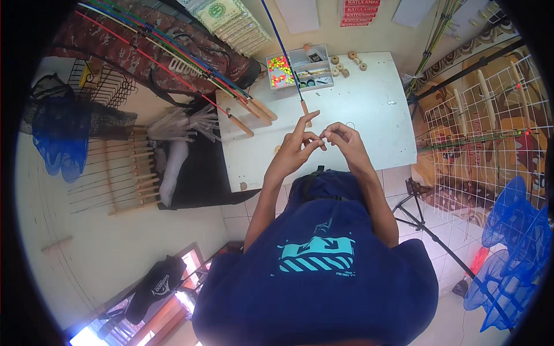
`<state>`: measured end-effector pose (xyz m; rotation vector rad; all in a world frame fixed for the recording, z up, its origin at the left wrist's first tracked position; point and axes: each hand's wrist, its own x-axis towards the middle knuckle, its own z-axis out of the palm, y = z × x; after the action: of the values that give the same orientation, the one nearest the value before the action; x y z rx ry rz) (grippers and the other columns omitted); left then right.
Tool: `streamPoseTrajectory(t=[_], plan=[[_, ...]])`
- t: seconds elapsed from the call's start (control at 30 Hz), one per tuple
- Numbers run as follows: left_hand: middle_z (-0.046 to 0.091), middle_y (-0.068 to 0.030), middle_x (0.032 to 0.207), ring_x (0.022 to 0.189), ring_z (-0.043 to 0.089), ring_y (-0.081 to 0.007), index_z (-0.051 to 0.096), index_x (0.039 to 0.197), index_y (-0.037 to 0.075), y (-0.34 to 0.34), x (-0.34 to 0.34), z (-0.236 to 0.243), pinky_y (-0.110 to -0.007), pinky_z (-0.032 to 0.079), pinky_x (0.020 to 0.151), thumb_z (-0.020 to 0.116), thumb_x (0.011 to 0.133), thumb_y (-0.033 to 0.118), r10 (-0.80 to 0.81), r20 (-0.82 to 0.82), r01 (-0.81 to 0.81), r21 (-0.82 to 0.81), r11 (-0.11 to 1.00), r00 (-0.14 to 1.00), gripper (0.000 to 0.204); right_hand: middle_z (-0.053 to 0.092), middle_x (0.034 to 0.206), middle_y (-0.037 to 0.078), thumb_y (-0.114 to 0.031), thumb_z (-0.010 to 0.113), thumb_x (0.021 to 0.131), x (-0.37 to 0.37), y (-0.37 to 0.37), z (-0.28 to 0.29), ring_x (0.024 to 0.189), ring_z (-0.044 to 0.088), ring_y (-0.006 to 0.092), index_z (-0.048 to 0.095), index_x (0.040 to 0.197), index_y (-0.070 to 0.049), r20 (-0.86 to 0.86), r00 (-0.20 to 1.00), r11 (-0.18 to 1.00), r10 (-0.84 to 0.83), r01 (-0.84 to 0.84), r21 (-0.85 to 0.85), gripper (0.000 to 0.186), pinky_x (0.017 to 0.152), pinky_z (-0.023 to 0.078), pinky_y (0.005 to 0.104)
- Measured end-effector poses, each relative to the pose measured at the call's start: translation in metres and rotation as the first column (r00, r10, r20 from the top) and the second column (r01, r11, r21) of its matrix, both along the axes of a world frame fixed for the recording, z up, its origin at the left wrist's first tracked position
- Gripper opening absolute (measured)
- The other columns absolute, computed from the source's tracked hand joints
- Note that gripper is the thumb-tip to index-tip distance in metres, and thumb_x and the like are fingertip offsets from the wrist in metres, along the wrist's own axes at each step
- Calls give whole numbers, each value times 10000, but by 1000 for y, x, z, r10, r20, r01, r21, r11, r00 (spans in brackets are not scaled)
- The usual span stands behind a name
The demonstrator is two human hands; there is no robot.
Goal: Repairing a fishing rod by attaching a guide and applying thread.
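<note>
My left hand [296,145] and my right hand [341,142] meet over the front middle of the white table [372,115]. Both thumbs and some fingers are closed in pinches, their tips close together. Whatever they hold is too small to make out. My left index finger points up beside the wooden handle [307,110] of an upright blue rod [285,59], overlapping it in view; I cannot tell if it touches. A compartment tray [317,81] with small yellow and pink pieces stands behind, beside several round cork-like pieces [362,67].
Several rods with wooden handles [257,109] and a camouflage bag [98,40] lie at the left. A wooden rack [139,173] and blue nets [57,132] are farther left. A white wire grid [461,115], a black stand [430,233] and more blue nets [508,225] stand at the right.
</note>
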<state>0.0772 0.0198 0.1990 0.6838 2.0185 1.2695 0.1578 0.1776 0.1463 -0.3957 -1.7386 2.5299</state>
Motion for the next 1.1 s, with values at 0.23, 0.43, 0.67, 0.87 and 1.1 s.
streamPoseTrajectory(t=[0.23,0.43,0.67,0.87,1.1], plan=[[720,-81,827,797,672,-149,357,1426,116,-1,0,-6,-312,462,735,612,925,129,29,-3,-29,102,994,1000,562,619,879,33,-204,593,946,-5,-3,4,772,502,95,596,938,-37,-18,999,986,42,-45,-158,167,757,405,255],[718,-85,884,890,670,-165,384,1409,81,-8,-9,5,-340,472,906,617,937,143,53,191,-70,81,994,980,530,610,876,37,-175,598,950,-15,-7,23,824,534,97,586,958,-23,-81,996,995,30,-37,-90,153,776,426,256],[666,-111,1124,1015,625,-152,515,1300,46,-12,-57,10,-314,459,953,600,948,138,155,20,-153,319,935,988,373,624,801,18,-81,677,878,-52,5,45,745,537,65,641,927,19,-345,923,940,-168,256,227,116,691,445,240],[613,-143,1203,1114,588,-177,510,1292,-10,15,-114,56,-329,462,965,613,932,117,415,-199,-271,503,821,888,396,684,819,48,-79,719,817,-82,19,84,724,590,89,694,882,4,-499,834,795,-237,462,393,108,694,477,245],[679,-145,1115,1020,653,-186,605,1185,-37,21,-153,51,-304,501,901,658,898,139,256,-314,-134,362,922,914,341,700,778,66,-84,715,805,-98,20,66,703,652,115,693,851,2,-433,860,748,-270,470,468,100,671,511,265]])
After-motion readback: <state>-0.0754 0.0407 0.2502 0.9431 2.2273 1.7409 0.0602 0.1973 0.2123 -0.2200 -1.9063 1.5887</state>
